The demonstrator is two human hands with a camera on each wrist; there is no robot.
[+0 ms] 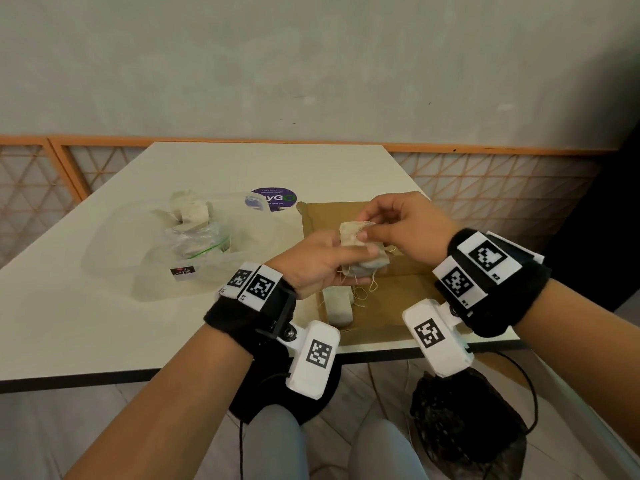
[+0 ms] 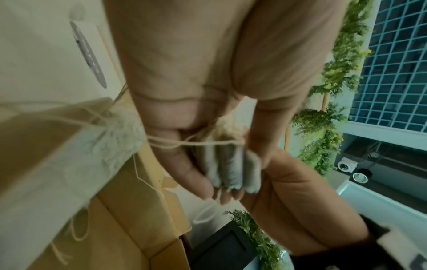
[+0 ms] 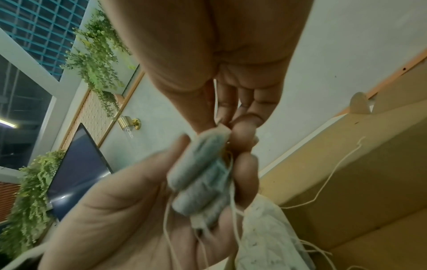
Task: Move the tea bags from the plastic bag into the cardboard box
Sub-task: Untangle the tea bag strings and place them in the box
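Above the open cardboard box [image 1: 388, 292] my left hand [image 1: 322, 268] grips a bundle of tea bags [image 1: 363, 251] with tangled strings hanging down. My right hand [image 1: 398, 220] pinches the upper edge of one bag of that bundle [image 1: 353, 228]. The left wrist view shows the grey bags [image 2: 228, 168] held between my fingers, a string wrapped across them. In the right wrist view the same bundle [image 3: 201, 179] sits between both hands. More tea bags [image 1: 337, 306] lie inside the box. The clear plastic bag [image 1: 194, 237] lies on the table at the left with several tea bags in it.
The white table [image 1: 86, 323] ends just in front of the box. A purple round sticker [image 1: 273, 199] lies behind the box. A black bag [image 1: 464, 431] rests on the floor beside my knees. A wall with an orange lattice stands behind.
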